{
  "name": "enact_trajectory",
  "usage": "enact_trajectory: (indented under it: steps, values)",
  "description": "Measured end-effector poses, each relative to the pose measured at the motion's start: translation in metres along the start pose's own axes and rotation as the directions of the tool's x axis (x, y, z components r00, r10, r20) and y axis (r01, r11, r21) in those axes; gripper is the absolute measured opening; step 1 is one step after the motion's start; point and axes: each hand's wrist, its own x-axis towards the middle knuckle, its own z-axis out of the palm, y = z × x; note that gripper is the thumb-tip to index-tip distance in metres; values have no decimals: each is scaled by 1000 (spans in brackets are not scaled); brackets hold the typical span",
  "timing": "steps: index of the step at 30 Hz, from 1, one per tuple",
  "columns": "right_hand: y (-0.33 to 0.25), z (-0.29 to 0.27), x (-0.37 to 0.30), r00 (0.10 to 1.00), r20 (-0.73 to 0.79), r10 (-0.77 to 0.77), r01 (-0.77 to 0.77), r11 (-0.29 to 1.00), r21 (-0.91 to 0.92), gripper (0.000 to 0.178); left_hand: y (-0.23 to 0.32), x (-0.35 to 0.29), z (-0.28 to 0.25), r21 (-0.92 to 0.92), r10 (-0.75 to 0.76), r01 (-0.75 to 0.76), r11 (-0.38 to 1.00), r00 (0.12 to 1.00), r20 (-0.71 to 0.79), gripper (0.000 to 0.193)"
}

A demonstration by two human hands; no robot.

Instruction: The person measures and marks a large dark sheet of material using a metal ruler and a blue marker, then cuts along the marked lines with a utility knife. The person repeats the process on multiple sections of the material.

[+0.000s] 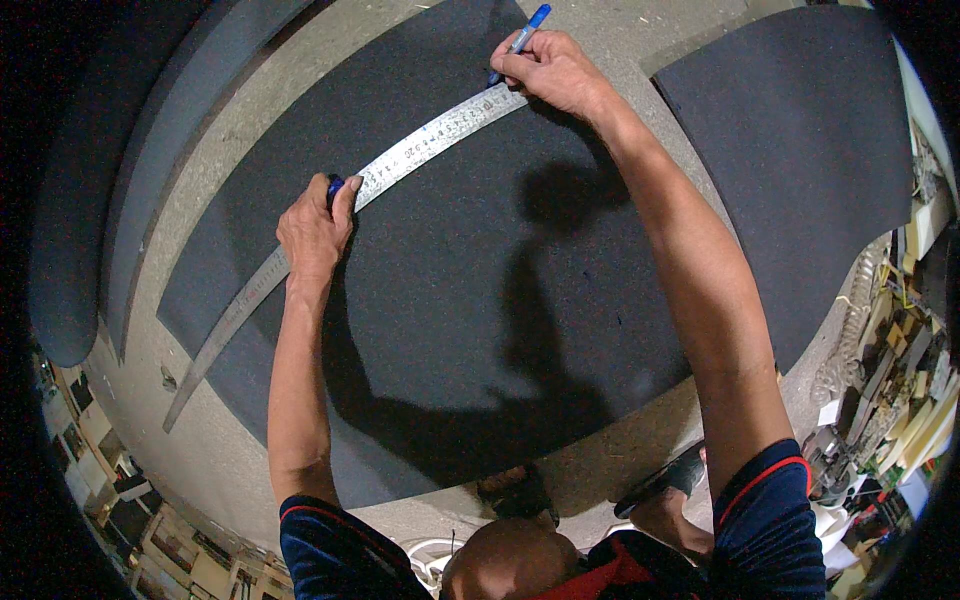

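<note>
A long metal ruler (pixel 432 146) lies across a large dark grey sheet (pixel 450 310); its curve in the picture comes at least partly from the lens. My left hand (pixel 312 235) is closed on the ruler left of its middle, thumb along its edge. A small dark blue object (pixel 335 188) shows between that thumb and the fingers; I cannot make out its kind. At the ruler's far right end, my right hand (pixel 562 75) grips a blue pen (pixel 530 28), tilted, its tip down by the ruler's end. That hand's lower fingers rest near or on the ruler.
Another dark sheet (pixel 810 150) lies to the right, and more dark curved pieces (pixel 170 170) stand or lie at the left. Scraps and a coiled hose (pixel 850 340) clutter the right edge. Boxes or offcuts (pixel 170 540) fill the lower left. My feet (pixel 665 495) are beside the sheet's near edge.
</note>
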Motion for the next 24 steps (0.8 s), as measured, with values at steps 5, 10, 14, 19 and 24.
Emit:
enact_trajectory:
  steps: [5,10,14,19,24]
  values:
    - [4,3,0,999,-20,-33,33,999,20,22,-1,0,2,14,7,-7,1000,1000,-16,42]
    - [5,5,-2,999,-35,-41,44,993,110,21,-1,0,3,-10,2,-2,1000,1000,-21,43]
    - [1,2,-2,1000,-22,18,-18,1000,15,18,-3,-1,3,-12,11,-11,1000,1000,-28,44]
    - [2,3,-3,998,-55,26,-25,999,21,17,-1,-2,6,-46,2,-4,999,998,-57,46]
    - [-12,0,-24,980,-116,161,-76,843,532,21,-4,-4,9,-23,-7,6,1000,998,-67,45]
